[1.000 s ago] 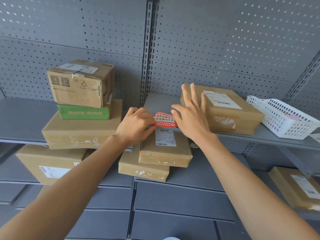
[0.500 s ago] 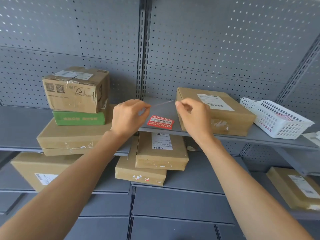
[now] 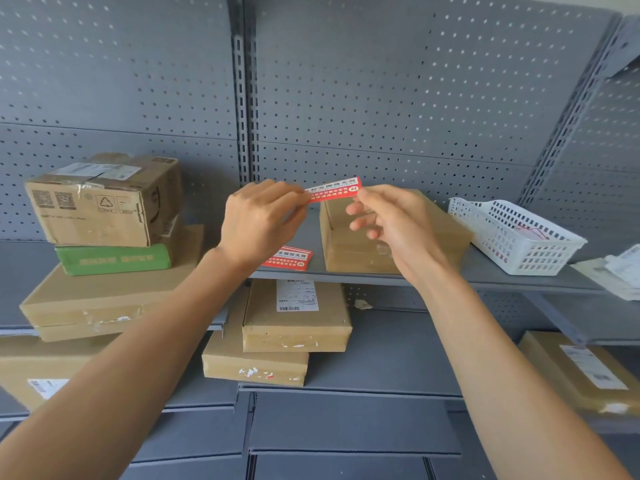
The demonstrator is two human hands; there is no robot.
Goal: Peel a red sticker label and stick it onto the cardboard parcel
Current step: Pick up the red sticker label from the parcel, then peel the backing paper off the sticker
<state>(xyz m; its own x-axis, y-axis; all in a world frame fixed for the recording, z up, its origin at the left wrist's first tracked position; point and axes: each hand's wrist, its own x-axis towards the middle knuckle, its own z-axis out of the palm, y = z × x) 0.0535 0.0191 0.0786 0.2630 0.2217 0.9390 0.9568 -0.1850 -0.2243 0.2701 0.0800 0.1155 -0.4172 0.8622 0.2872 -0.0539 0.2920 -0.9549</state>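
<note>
A red sticker label (image 3: 334, 189) with white print is stretched in the air between my two hands, above the grey shelf. My left hand (image 3: 259, 220) pinches its left end, my right hand (image 3: 391, 221) pinches its right end. Just behind and below my right hand sits a flat cardboard parcel (image 3: 349, 251) on the shelf, partly hidden by that hand. More red stickers (image 3: 291, 259) lie flat on the shelf, below my left hand.
A white plastic basket (image 3: 512, 233) stands at the right of the shelf (image 3: 502, 277), papers (image 3: 616, 275) beyond it. Stacked boxes (image 3: 104, 202) with a green packet (image 3: 114, 259) are at left. Two parcels (image 3: 294, 317) lie on the lower shelf, another parcel (image 3: 581, 372) at lower right.
Both hands have risen from the stickers on the shelf and now hold one red label between them, turned to face me. The view has tilted up.
</note>
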